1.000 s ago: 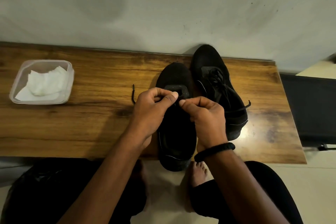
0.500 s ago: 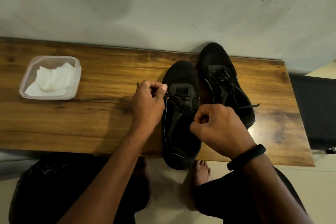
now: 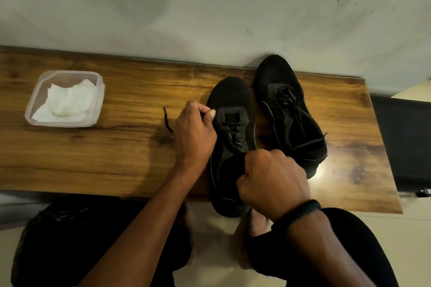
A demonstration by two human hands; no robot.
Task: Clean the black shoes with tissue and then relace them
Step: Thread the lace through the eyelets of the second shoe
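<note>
The right hand (image 3: 272, 177) is a closed fist over the near shoe (image 3: 227, 184); what it grips is hidden. The left hand (image 3: 194, 133) pinches the lace (image 3: 167, 121) beside the eyelets. This shoe lies lengthwise, toe to the wall, heel overhanging the surface (image 3: 93, 158), with the laced shoe (image 3: 286, 112) alongside and the tissue tub (image 3: 30, 109) far left

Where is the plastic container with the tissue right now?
In the head view, the plastic container stands on the left part of the wooden table, left of the left hand; a loose lace end lies between them.
</note>
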